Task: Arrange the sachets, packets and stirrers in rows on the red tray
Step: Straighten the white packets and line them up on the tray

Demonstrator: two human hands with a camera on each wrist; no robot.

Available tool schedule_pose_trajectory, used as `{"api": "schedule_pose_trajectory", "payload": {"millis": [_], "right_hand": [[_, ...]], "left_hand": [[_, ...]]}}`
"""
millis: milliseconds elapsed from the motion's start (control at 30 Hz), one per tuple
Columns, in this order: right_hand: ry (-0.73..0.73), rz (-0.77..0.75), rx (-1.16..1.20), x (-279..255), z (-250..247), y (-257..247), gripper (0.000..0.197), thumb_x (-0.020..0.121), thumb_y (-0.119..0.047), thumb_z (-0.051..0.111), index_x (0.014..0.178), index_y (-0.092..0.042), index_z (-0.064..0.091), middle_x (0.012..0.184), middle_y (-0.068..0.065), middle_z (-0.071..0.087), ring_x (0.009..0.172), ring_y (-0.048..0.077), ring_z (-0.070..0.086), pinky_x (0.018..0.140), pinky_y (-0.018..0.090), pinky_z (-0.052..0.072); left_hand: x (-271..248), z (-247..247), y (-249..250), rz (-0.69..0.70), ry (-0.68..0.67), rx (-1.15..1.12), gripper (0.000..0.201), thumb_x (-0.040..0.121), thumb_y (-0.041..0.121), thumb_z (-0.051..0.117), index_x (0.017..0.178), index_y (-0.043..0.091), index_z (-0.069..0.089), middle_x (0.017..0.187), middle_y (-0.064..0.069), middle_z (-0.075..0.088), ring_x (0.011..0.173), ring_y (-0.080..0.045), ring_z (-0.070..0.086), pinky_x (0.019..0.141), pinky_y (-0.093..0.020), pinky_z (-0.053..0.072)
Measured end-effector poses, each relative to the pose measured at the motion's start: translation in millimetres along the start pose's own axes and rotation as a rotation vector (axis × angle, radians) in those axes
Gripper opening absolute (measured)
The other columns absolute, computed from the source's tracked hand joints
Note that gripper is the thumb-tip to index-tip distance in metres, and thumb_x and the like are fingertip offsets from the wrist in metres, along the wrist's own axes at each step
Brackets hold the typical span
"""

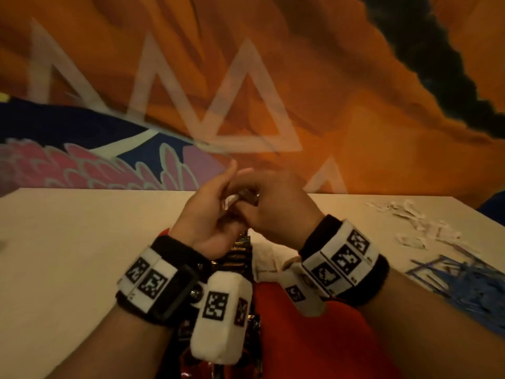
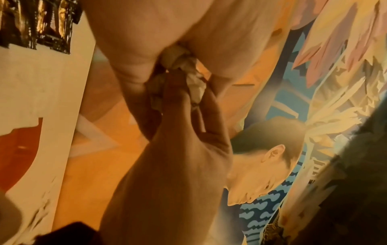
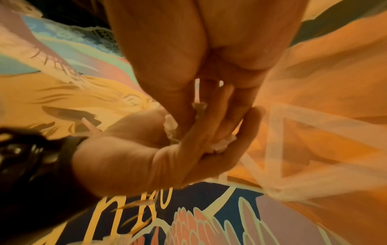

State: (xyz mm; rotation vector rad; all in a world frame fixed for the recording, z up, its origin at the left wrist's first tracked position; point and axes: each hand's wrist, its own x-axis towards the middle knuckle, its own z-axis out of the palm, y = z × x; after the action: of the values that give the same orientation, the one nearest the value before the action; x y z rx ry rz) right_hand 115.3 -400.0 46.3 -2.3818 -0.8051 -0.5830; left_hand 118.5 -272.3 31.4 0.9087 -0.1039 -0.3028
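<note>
Nearest us lies the red tray [image 1: 314, 337], its bare red floor showing under our right wrist; along its left part a row of dark, glossy packets [image 1: 240, 253] runs away from us, partly hidden by our wrist bands; just beyond the tray's red floor we see some pale sachets [image 1: 269, 259] lying between our wrists. To the right, on the pale worktop [image 1: 68, 242], sits a loose heap of blue stirrers [image 1: 470, 285], and farther back a scatter of white sachets [image 1: 418, 225], well apart from the tray. Above the tray's far end we hold our hands together in the air; our left hand [image 1: 210, 212] and right hand [image 1: 273, 206] meet with fingers curled round a small bunch of crumpled pale sachets [image 2: 188, 73], which the left wrist view shows pinched between the fingers of both; how many there are we cannot tell. Behind the worktop rises a wall painted orange with pale triangles [image 1: 246, 99] and a pink and blue pattern at its left.
</note>
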Motion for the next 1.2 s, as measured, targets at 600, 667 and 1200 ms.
{"api": "schedule_pose_trajectory", "payload": {"millis": [600,667,1200], "right_hand": [[0.366,-0.046,0.239,-12,21,14,0.016,0.077,-0.010,0.074,0.089,-0.020,0.077,0.087,-0.012,0.072,0.083,0.007,0.063,0.073,0.026,0.053],[0.367,-0.025,0.231,-14,19,15,0.014,0.079,-0.016,0.073,0.090,-0.024,0.076,0.087,-0.016,0.072,0.084,0.007,0.062,0.071,0.025,0.052],[0.226,0.346,1.063,-10,0,18,0.004,0.098,-0.013,0.055,0.100,-0.010,0.054,0.080,0.003,0.074,0.070,0.017,0.068,0.058,0.025,0.051]], "left_hand": [[0,-3,2,0.305,0.115,0.390,0.042,0.096,0.040,0.053,0.099,0.001,0.068,0.082,-0.012,0.072,0.079,-0.021,0.071,0.065,-0.030,0.060],[2,-5,2,0.316,0.128,0.393,0.041,0.096,0.039,0.054,0.097,-0.001,0.066,0.080,-0.012,0.072,0.075,-0.020,0.070,0.060,-0.028,0.059],[-2,-8,10,0.489,0.136,0.640,0.036,0.069,0.034,0.075,0.093,0.008,0.072,0.065,-0.006,0.059,0.052,-0.012,0.052,0.038,-0.023,0.037]]}}
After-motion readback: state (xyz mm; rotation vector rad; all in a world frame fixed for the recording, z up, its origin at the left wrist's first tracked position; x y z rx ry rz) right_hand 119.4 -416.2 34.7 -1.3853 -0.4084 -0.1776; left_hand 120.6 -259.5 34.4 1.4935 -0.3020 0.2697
